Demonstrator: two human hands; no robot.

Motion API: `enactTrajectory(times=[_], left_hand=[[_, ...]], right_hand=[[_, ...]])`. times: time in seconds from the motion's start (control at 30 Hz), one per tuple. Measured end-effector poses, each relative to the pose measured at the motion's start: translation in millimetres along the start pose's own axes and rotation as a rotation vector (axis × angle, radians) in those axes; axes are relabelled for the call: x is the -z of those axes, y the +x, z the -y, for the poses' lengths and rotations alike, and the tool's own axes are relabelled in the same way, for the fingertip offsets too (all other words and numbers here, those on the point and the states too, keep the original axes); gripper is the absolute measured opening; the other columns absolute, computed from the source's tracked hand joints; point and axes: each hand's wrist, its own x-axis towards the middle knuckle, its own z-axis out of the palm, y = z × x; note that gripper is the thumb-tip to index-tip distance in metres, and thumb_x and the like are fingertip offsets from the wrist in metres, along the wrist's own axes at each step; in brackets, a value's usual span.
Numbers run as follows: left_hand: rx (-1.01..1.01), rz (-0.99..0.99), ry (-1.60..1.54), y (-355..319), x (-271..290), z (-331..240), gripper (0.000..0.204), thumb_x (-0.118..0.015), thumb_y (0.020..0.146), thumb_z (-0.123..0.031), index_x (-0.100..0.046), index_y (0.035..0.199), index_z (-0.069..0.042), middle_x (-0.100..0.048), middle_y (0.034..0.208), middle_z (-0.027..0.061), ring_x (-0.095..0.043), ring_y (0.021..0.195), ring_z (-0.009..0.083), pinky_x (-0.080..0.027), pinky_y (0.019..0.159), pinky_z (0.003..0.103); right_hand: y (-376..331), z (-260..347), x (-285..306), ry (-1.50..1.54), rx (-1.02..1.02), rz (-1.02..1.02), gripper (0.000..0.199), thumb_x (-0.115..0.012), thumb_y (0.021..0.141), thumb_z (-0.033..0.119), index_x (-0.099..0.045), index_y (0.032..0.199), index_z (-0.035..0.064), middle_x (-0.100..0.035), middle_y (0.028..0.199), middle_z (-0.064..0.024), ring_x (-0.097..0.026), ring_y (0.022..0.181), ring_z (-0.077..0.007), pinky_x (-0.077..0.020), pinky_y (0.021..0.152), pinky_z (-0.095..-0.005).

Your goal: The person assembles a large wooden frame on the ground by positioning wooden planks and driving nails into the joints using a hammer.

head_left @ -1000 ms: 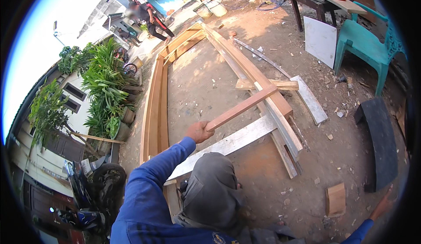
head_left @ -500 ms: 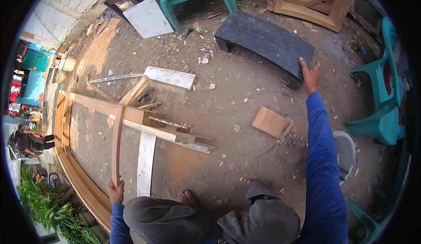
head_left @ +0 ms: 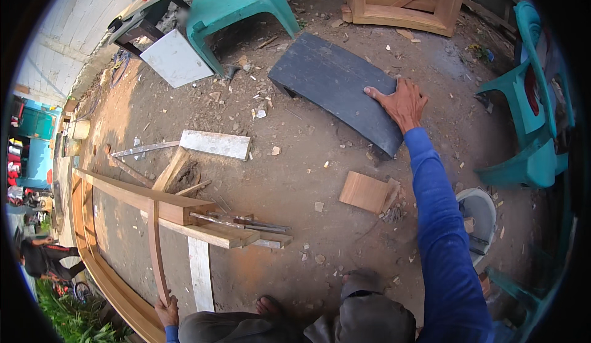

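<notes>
Seen from above on a dirt yard littered with wood chips. Right hand stretched out, fingers spread flat on the near edge of a dark low bench. Well left of the bench, left hand closed around the end of a thin wooden strip; hand partly cut off, fingers hard to make out. Green plastic chair just beyond the bench.

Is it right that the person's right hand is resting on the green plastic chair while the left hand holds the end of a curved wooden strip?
Not quite. In the head view the right hand rests on the dark flat bench, not the green plastic chair. The rest holds: the left hand grips the end of the curved wooden strip.
</notes>
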Motion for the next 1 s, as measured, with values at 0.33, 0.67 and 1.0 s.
enactTrajectory(times=[0.33,0.67,1.0], left_hand=[[0.143,0.072,-0.377,5.1,17.2,28.5,0.031,-0.068,0.091,-0.004,-0.064,0.121,0.006,-0.066,0.097,0.0112,-0.063,0.083,0.0165,-0.055,0.074,0.030],[-0.104,-0.001,-0.077,20.8,23.6,29.0,0.031,-0.066,0.087,-0.011,-0.065,0.115,0.003,-0.062,0.072,0.0042,-0.057,0.065,0.0102,-0.045,0.058,0.025],[-0.145,0.018,-0.032,36.2,17.4,48.4,0.031,-0.067,0.088,-0.012,-0.064,0.116,0.001,-0.061,0.071,0.0037,-0.052,0.058,0.0102,-0.041,0.053,0.027]], right_hand=[[-148.1,71.3,12.2,0.143,0.253,-0.342,0.065,-0.081,0.081,0.034,-0.055,0.134,0.0079,-0.054,0.124,-0.0115,-0.048,0.118,-0.0290,-0.0316,0.100,-0.0494],[-77.8,71.3,54.1,0.200,0.311,0.181,0.052,-0.079,0.083,0.040,-0.067,0.114,-0.0005,-0.069,0.095,-0.0195,-0.068,0.093,-0.0358,-0.0466,0.089,-0.0479],[-26.8,-3.9,35.6,0.392,0.147,0.377,0.075,-0.071,0.085,0.063,-0.069,0.119,-0.0040,-0.074,0.095,-0.0233,-0.074,0.088,-0.0338,-0.0553,0.080,-0.0455]])
